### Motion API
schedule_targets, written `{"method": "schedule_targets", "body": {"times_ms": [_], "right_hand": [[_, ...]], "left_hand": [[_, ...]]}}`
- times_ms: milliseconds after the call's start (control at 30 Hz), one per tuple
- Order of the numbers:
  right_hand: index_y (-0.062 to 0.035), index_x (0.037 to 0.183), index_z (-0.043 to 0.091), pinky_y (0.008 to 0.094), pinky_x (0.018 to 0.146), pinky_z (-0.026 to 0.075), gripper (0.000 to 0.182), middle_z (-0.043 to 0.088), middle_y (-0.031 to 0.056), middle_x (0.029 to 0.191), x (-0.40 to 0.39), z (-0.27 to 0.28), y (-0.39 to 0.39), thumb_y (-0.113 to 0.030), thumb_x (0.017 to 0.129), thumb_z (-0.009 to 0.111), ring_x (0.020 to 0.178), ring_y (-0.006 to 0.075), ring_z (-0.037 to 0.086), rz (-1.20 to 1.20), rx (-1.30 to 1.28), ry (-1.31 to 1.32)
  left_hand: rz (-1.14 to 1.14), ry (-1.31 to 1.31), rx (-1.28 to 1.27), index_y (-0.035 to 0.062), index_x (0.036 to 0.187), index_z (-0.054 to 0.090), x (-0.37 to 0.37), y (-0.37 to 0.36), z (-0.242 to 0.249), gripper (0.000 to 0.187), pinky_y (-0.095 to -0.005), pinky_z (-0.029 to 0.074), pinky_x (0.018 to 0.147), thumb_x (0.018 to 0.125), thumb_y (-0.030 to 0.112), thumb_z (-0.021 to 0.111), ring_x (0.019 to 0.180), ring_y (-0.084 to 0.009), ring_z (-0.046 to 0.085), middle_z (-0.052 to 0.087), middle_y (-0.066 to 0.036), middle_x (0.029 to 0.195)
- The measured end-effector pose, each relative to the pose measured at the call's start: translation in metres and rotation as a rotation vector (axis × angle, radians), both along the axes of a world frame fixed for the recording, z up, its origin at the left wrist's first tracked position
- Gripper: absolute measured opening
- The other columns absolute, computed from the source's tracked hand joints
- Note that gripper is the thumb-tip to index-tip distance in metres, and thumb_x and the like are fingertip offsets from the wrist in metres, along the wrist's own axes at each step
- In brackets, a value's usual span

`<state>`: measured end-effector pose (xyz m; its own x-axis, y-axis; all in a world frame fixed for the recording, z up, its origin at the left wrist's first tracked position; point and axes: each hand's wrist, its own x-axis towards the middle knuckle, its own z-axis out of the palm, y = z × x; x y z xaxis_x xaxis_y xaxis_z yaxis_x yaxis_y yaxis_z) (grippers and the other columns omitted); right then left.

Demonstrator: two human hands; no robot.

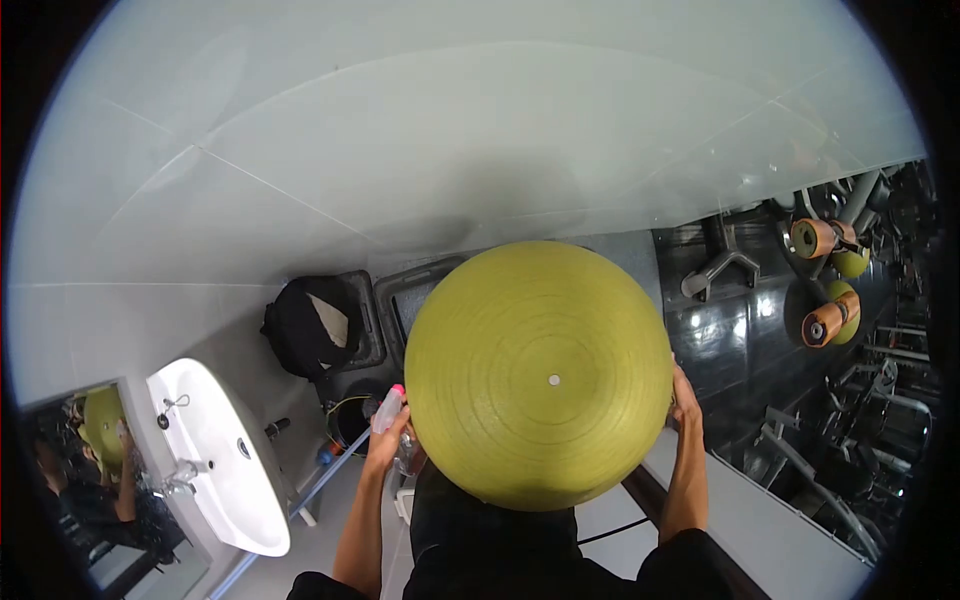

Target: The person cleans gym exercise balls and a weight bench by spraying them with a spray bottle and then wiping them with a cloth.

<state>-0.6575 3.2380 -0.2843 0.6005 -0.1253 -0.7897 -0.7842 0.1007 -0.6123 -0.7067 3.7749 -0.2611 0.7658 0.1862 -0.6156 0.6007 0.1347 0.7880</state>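
A large yellow-green exercise ball (540, 340) fills the middle of the head view, held between my two hands in front of my body. My left hand (385, 437) is closed round a clear spray bottle (390, 408) with a pink nozzle tip, and this hand also rests against the ball's left side. On the opposite side, my right hand (686, 405) grips the ball's edge; some of its fingers are hidden behind the ball.
To the left are a white sink (225, 460) with a tap and a mirror (100, 450). A black bag (315, 325) sits in a dark tray by the wall, near a bucket (350, 420) and a blue pole (335, 470). Gym machines (800, 440) stand on the right.
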Motion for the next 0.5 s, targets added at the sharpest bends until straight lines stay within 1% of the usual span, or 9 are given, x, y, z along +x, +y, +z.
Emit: {"method": "schedule_targets", "body": {"times_ms": [67,133,167,267,300,400,433,467,500], "right_hand": [[-0.0046,0.141,0.037,0.0333,0.098,0.042,0.066,0.042,0.0138,0.141,-0.002,-0.030,0.021,-0.052,0.096,0.042,0.125,0.0240,0.046,-0.042,0.009,0.005],[-0.0015,0.143,0.032,0.0353,0.104,0.037,0.072,0.039,0.0152,0.143,0.017,-0.043,0.060,-0.051,0.093,0.048,0.130,0.0255,0.040,0.029,0.050,0.069],[-0.0015,0.143,0.032,0.0353,0.104,0.037,0.072,0.039,0.0152,0.143,0.020,-0.057,0.074,-0.051,0.093,0.048,0.130,0.0255,0.040,0.026,0.049,0.071],[-0.0023,0.142,0.033,0.0356,0.104,0.038,0.073,0.040,0.0150,0.142,0.047,-0.093,0.118,-0.051,0.091,0.050,0.129,0.0253,0.041,0.128,0.056,0.105],[-0.0026,0.143,0.033,0.0360,0.104,0.038,0.073,0.040,0.0150,0.142,0.059,-0.093,0.138,-0.052,0.091,0.051,0.129,0.0254,0.041,0.154,0.055,0.095],[-0.0034,0.143,0.032,0.0369,0.103,0.039,0.073,0.041,0.0150,0.142,0.067,-0.134,0.162,-0.052,0.091,0.051,0.129,0.0258,0.042,0.199,0.048,0.085],[-0.0038,0.143,0.032,0.0375,0.103,0.039,0.073,0.041,0.0151,0.142,0.069,-0.144,0.169,-0.052,0.091,0.051,0.129,0.0261,0.042,0.216,0.055,0.084],[-0.0038,0.143,0.032,0.0375,0.103,0.039,0.073,0.041,0.0151,0.142,0.070,-0.151,0.173,-0.052,0.091,0.051,0.129,0.0261,0.042,0.222,0.047,0.091],[-0.0042,0.144,0.031,0.0381,0.104,0.038,0.075,0.039,0.0150,0.143,0.072,-0.152,0.184,-0.054,0.091,0.051,0.130,0.0262,0.041,0.175,0.155,0.112]], "left_hand": [[0.004,0.011,-0.055,0.0009,0.118,0.059,-0.006,0.026,-0.022,0.032,-0.0245,0.045,0.056,0.092,0.019,0.059,0.060,-0.0094,0.056,0.061,-0.002,0.076],[0.046,0.028,0.006,0.0018,0.122,0.058,-0.010,0.053,-0.054,0.035,-0.0238,0.045,0.066,0.092,0.022,0.059,0.072,-0.0079,0.057,0.063,-0.001,0.086],[0.061,0.042,0.040,0.0024,0.122,0.059,-0.012,0.065,-0.066,0.036,-0.0248,0.044,0.077,0.093,0.024,0.058,0.086,-0.0085,0.056,0.063,-0.001,0.098],[0.077,0.056,0.092,0.0017,0.122,0.059,-0.003,0.095,-0.084,0.037,-0.0266,0.043,0.084,0.093,0.025,0.058,0.094,-0.0111,0.056,0.063,-0.002,0.104],[0.067,0.102,0.094,0.0011,0.126,0.055,-0.005,0.111,-0.098,0.041,-0.0273,0.042,0.088,0.094,0.026,0.057,0.099,-0.0124,0.055,0.061,-0.003,0.111],[0.099,0.016,0.143,0.0011,0.133,0.048,-0.003,0.142,-0.128,0.046,-0.0276,0.042,0.089,0.095,0.028,0.055,0.102,-0.0129,0.054,0.058,-0.004,0.117],[0.103,0.057,0.152,0.0017,0.137,0.042,0.003,0.149,-0.128,0.050,-0.0285,0.041,0.093,0.097,0.029,0.052,0.110,-0.0142,0.052,0.056,-0.004,0.123],[0.048,0.050,0.071,0.0018,0.138,0.041,0.003,0.166,-0.145,0.052,-0.0282,0.040,0.094,0.097,0.032,0.052,0.112,-0.0148,0.051,0.055,-0.005,0.124],[0.051,0.078,0.136,0.0016,0.138,0.042,0.001,0.179,-0.158,0.053,-0.0278,0.040,0.093,0.096,0.034,0.052,0.111,-0.0142,0.051,0.055,-0.005,0.124]]}}
